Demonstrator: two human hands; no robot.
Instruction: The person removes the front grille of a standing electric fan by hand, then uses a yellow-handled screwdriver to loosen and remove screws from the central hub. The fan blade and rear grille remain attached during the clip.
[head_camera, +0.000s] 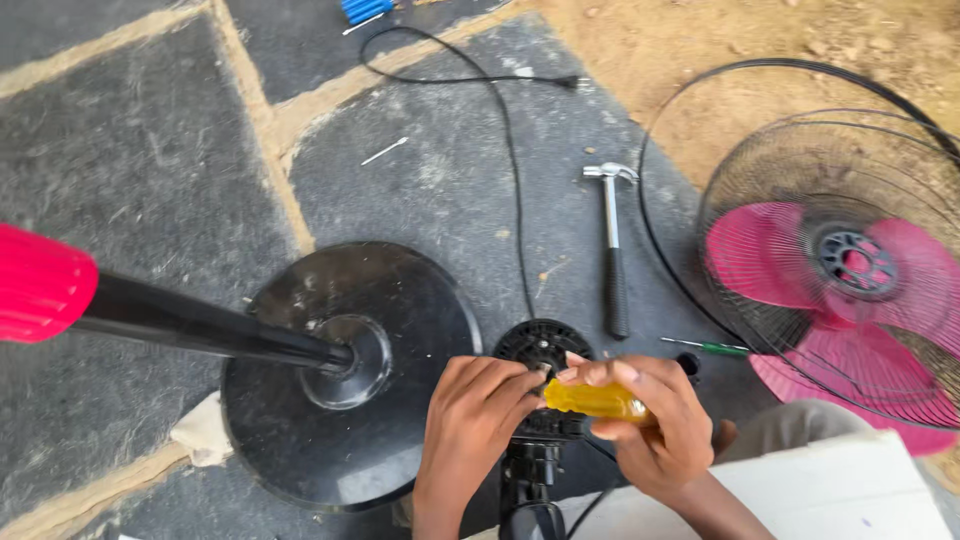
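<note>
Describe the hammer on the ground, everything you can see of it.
The hammer lies flat on the dark stone paving, its shiny metal claw head pointing away, its slim metal shaft running into a black grip nearest the person. Nothing holds it. A black cable runs along its left, and a green-handled screwdriver lies near its grip.

An outdoor repair spot on the ground: dark stone paving (120, 200) meets bare dirt (680, 60) at one o'clock, with a hammer (612, 250), a screwdriver (712, 347) and a dismantled fan's pink blades (850, 300) lying about.
</note>
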